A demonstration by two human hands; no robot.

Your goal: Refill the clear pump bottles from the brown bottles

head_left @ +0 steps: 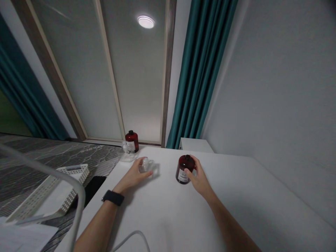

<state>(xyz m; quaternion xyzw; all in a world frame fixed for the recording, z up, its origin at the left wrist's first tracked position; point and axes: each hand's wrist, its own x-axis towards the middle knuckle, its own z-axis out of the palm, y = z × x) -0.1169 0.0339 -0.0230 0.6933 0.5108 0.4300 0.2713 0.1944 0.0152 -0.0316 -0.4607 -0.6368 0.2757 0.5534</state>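
Tabletop (168,217), white, holds a dark red bottle (131,141) at its far edge. Nearer, the right hand (200,179) spreads around a second dark red bottle (185,169), thumb and fingers against its side. The left hand (133,176) curls its fingers over a small clear container (145,165). Black watch (113,197) circles the left wrist.

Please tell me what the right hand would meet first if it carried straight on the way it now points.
It would meet the dark red bottle first: the right hand points straight at it, and its fingers already seem to curve round the bottle, though depth is hard to judge from this view.
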